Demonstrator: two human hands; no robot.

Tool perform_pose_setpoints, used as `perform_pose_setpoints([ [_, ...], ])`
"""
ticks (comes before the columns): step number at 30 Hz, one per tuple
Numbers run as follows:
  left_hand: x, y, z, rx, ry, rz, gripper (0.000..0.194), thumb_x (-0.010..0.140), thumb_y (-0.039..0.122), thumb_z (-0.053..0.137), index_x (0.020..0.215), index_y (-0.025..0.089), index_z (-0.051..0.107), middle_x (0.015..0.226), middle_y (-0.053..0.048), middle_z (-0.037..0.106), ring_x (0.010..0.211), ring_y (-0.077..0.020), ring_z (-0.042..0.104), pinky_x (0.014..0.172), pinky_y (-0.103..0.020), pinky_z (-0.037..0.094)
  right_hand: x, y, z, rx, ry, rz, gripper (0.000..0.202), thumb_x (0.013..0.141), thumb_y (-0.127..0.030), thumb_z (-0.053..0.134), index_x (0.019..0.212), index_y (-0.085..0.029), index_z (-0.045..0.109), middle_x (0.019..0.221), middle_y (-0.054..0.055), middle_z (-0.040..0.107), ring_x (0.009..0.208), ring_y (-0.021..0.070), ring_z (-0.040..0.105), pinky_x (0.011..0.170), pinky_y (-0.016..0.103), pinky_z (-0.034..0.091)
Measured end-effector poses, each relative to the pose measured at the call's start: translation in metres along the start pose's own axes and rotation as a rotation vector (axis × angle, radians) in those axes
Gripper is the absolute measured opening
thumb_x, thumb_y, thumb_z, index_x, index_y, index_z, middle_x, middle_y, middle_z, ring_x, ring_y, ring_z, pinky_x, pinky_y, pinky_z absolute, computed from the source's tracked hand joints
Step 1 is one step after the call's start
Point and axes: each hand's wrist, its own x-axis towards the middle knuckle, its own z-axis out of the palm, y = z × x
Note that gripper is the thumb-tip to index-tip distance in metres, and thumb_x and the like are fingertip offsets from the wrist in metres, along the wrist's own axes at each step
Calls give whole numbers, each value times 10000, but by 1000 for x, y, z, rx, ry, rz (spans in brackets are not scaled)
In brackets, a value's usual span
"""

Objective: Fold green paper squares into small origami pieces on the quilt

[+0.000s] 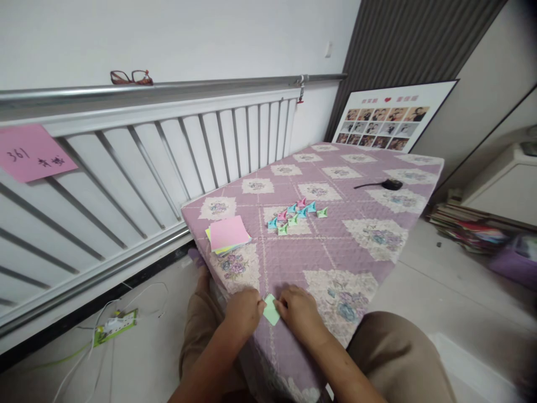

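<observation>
A small light green paper point(272, 310), diamond-shaped from this angle, lies at the near end of the cloth-covered table point(289, 268). My left hand point(245, 309) pinches its left corner with curled fingers. On the opposite side, my right hand point(298, 309) grips the right edge, thumb against the paper. Beyond them stand several small folded paper pieces point(292, 219) in pink, blue and green, grouped in rows. To the left rests a stack of square coloured sheets point(229, 233), pink on top.
A black object with a cord point(391, 184) lies at the table's far right. The radiator point(218, 140) runs along the left, with glasses point(131, 78) on the pipe above. A photo board point(390, 115) leans behind the table. A power strip point(116, 326) is on the floor.
</observation>
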Motion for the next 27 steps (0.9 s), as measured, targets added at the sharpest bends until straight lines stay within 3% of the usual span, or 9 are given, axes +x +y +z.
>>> perform_pose_setpoints([
  [17, 0, 1, 1, 53, -17, 20, 236, 886, 343, 458, 890, 184, 632, 945, -69, 657, 881, -206, 615, 732, -280, 401, 2, -4, -6, -24, -50, 30, 148, 798, -284, 590, 686, -203, 643, 827, 53, 668, 823, 212, 574, 699, 294, 345],
  [27, -2, -6, 6, 27, 61, 111, 140, 886, 278, 480, 955, 189, 564, 937, -36, 619, 866, -191, 580, 736, -279, 399, -2, -2, -3, 12, -6, 48, 124, 800, -280, 583, 704, -207, 613, 815, 34, 654, 823, 194, 562, 725, 284, 330],
])
